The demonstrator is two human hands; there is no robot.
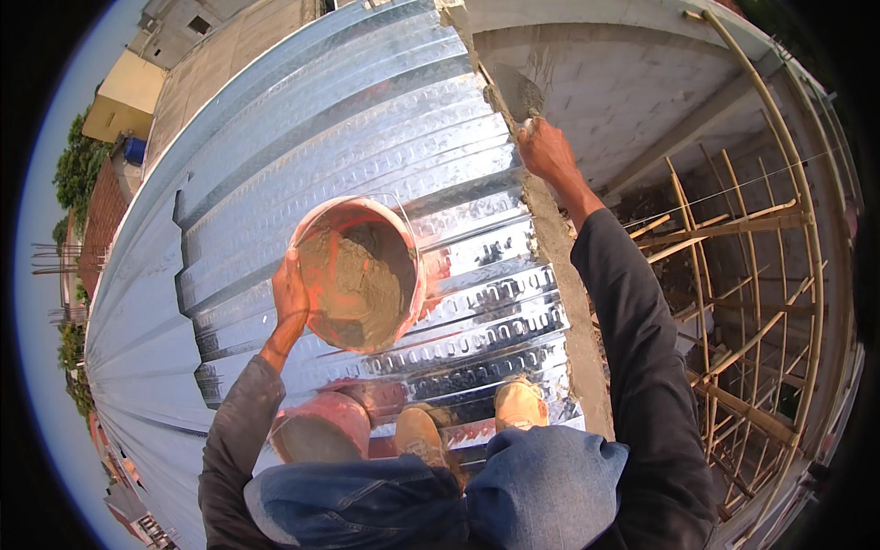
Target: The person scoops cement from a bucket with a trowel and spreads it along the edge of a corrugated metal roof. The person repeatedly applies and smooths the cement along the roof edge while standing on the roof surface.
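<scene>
Bucket: the red bucket (348,211), loaded with grey mortar (380,284), is over the shiny roof, a bit left of centre. Can't tell if it's resting on the metal.
Left hand: the left hand (291,291) has the bucket by its left side, thumb up near the rim. The other fingers are mostly hidden, so no idea how far they're curled.
Right hand: the right hand (548,154) is way up front, fingers closed round the handle of a trowel (521,93).
Wall top: the trowel is at the rough mortar strip (561,261) along the roof's right edge.
Roof: ribbed metal sheets (367,119), super reflective.
By the feet: a second reddish bucket (356,420), left of the tan shoes (521,405).
Off to the right: bamboo poles (811,225) beside a grey wall (596,87).
Far left: green trees (81,170) and buildings (128,92).
</scene>
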